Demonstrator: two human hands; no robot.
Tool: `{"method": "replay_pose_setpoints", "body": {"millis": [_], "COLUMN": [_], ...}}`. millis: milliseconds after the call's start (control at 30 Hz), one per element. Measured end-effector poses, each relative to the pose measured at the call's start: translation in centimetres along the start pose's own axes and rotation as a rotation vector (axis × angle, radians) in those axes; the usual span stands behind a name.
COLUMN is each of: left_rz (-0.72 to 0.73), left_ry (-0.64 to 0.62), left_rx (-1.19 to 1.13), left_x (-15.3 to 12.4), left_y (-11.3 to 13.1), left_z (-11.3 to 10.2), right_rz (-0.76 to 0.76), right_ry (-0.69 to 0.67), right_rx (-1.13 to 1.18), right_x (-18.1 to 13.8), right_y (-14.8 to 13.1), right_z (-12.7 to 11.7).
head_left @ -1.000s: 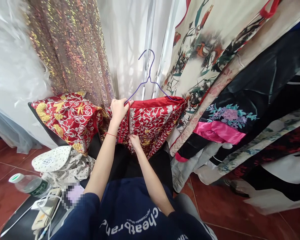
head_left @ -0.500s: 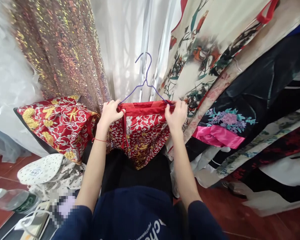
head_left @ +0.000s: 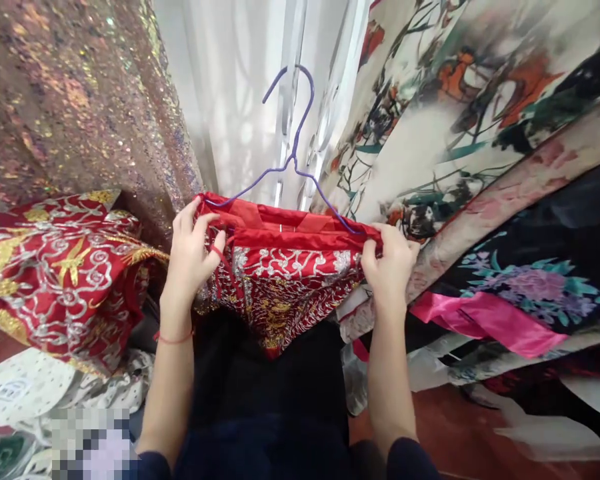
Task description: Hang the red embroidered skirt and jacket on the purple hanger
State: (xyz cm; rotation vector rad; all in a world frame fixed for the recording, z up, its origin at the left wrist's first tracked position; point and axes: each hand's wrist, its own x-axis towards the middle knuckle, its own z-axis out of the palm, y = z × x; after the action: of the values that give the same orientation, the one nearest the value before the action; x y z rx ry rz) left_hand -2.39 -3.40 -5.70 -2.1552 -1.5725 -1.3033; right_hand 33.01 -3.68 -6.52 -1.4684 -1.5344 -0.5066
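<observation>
Spreading the waistband of an embroidered red garment (head_left: 293, 267) are two bare hands, with the garment at the centre of the clock face and its lower point hanging toward six o'clock. The left hand (head_left: 193, 250), at nine o'clock of the garment, has its fingers curled closed over the band's left end, the thumb close to a thin red cord (head_left: 223, 255). The right hand (head_left: 391, 261), at three o'clock of it, pinches the band's other end, thumb in front and the other fingers mostly hidden behind. A purple wire hanger (head_left: 294, 157) rises at twelve o'clock, its hook turned toward eleven, its two arms reaching down into the red band near each hand. A red bracelet (head_left: 175, 339) circles the left wrist.

Farther out, a second red piece (head_left: 60, 273) with gold and silver embroidery lies at nine o'clock, below sequined cloth (head_left: 90, 107) at ten. White curtain (head_left: 230, 100) hangs behind the hanger. A cream garment (head_left: 420, 133) printed with flowers fills one to two o'clock; a black garment (head_left: 535, 283) with a pink sash (head_left: 485, 323) is at four. Dotted white cloth (head_left: 25, 387) sits at eight, above what is probably a clear bottle (head_left: 5, 457), cut off by the edge.
</observation>
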Motion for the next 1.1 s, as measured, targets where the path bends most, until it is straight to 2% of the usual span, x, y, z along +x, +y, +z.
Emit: {"method": "replay_pose_setpoints", "body": {"millis": [167,267,367,433,500,567,700,833,900,1000,1100], "left_rz": [-0.007,-0.056,-0.066,-0.057,-0.056,-0.057,-0.074,-0.150,-0.232,-0.336,-0.325], "left_ry": [-0.379,-0.591,-0.631,-0.629,-0.572,-0.416,-0.055,0.248,0.315,0.357,0.365], "left_rx": [-0.032,-0.107,-0.152,-0.158,-0.142,-0.122,-0.179,-0.021,-0.037,-0.198,-0.312], "left_x": [-2.8,-4.1,-5.2,-5.7,-5.6,-4.3,0.6,4.8,5.9,6.9,8.0], "left_y": [0.4,1.3,2.4,2.9,3.1,3.1,2.6,0.2,-1.5,-3.8,-5.1], "left_z": [-3.0,-5.3,-7.1,-7.7,-7.5,-6.4,-2.4,2.2,4.4,6.9,8.4], "right_rz": [-0.031,-0.154,-0.374,-0.458,-0.454,-0.409,-0.373,-0.417,-0.453,-0.552,-0.633], "right_ry": [0.078,0.100,0.036,-0.045,-0.134,-0.203,-0.226,-0.194,-0.175,-0.176,-0.181], "right_rx": [0.107,0.051,-0.043,-0.057,-0.055,-0.076,-0.079,0.062,0.166,0.365,0.449], "right_x": [-0.5,-0.3,-0.1,-0.1,0.0,0.0,-0.1,-0.2,-0.2,0.1,0.5], "right_y": [0.2,0.5,0.5,0.4,0.4,0.4,0.6,0.3,-0.3,-1.4,-2.1], "right_z": [-0.4,-1.0,-2.0,-2.7,-3.2,-3.6,-4.0,-4.7,-5.1,-5.4,-5.2]}}
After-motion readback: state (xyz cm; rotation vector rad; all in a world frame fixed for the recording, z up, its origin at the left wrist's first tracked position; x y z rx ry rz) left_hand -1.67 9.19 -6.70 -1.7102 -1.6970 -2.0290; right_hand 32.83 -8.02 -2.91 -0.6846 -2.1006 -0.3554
